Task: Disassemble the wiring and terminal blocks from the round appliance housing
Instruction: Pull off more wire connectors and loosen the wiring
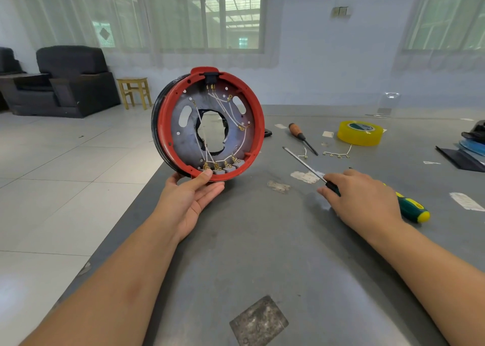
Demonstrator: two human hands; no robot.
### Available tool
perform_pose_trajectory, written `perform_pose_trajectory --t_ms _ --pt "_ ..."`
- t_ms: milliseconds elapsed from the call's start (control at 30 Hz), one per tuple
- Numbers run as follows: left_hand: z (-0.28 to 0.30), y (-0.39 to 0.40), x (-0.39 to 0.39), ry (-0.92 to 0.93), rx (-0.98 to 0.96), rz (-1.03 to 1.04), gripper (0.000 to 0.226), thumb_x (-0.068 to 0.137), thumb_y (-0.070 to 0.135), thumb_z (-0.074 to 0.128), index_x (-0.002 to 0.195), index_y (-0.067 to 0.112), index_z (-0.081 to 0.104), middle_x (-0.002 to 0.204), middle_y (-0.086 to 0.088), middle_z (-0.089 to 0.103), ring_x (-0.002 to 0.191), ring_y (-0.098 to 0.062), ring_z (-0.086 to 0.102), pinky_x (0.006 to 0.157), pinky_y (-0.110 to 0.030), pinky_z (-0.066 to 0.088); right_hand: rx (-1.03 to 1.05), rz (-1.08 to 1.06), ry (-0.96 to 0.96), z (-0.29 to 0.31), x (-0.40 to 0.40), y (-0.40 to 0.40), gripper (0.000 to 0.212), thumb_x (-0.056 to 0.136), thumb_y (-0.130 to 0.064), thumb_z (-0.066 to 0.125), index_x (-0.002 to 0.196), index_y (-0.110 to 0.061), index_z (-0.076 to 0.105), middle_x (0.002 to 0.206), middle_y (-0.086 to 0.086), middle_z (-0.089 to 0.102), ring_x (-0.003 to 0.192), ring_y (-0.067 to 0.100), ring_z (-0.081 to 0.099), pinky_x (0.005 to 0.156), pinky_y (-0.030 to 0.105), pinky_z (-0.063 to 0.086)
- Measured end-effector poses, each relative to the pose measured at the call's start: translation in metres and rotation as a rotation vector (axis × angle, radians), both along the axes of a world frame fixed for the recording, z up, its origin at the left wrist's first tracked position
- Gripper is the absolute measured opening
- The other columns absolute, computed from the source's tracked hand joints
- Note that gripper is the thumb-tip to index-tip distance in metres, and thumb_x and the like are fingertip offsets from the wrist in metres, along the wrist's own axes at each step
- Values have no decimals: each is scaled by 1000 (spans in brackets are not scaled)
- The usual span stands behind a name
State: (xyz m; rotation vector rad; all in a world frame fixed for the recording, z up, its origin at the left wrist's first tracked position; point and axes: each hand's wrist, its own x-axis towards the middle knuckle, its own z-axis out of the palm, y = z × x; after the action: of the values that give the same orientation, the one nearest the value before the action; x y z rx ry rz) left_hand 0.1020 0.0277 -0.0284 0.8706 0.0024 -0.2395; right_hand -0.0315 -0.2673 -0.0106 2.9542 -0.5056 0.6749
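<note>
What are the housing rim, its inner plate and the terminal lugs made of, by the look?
Housing rim: likely moulded plastic, matte red with uniform colour and moulded tabs.
Inner plate: probably sheet metal, dull grey-blue, with punched slots and a rough-edged centre hole.
Terminal lugs: brass-coloured shiny metal, possibly plated; they sit on white-sheathed wires.

1. We reached both bare forearms forward over the table, the 2 hands well apart.
2. Our left hand (193,197) lay palm up, thumb pressed on the housing's (207,125) lower red rim, fingers cupped beneath it.
3. Our right hand (364,198) lay palm down, knuckles up, fingers curled round the screwdriver (413,208) where shaft meets handle.
</note>
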Motion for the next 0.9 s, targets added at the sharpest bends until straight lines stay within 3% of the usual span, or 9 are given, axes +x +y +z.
perform_pose_trajectory --t_ms 267,533,600,667,767,900 --pt "0 3 0 2 12 -105 70 89 -5 74 147 8 38 114 -24 76 103 -41 76 76 -43 65 -93 -36 139 4 9 -1 31 102 -59 43 110 -39 66 99 -6 57 94 21 64 51 27 31" --pt "1 4 0 5 17 -139 70 90 -4 74 147 9 37 113 -25 76 102 -41 76 75 -43 65 -65 -23 218 2 10 -4 40 102 -61 36 128 -45 61 111 -2 58 109 22 61 63 32 44" --pt "1 4 -1 3 16 -141 71 89 -5 74 147 11 36 112 -25 76 101 -40 76 74 -42 65 -105 -42 250 4 9 -1 46 100 -66 34 136 -45 54 119 -1 59 114 24 59 73 35 46" --pt "2 3 -1 1 17 -140 74 87 -5 75 147 14 35 111 -25 76 101 -40 77 74 -42 65 -156 -52 193 8 8 8 51 99 -66 36 142 -42 49 127 -1 59 119 25 55 88 39 46" --pt "4 1 -2 -8 25 -146 81 79 -3 79 145 14 36 109 -26 76 99 -40 77 73 -40 65 -8 135 -95 18 14 33 40 99 -53 50 131 -33 65 120 -2 64 114 24 57 89 37 46" --pt "4 1 0 -20 45 -157 92 70 2 83 146 18 35 109 -27 76 99 -41 77 73 -39 65 341 508 -227 30 38 84 21 96 -36 64 112 -28 75 102 -9 64 92 5 59 84 15 41"
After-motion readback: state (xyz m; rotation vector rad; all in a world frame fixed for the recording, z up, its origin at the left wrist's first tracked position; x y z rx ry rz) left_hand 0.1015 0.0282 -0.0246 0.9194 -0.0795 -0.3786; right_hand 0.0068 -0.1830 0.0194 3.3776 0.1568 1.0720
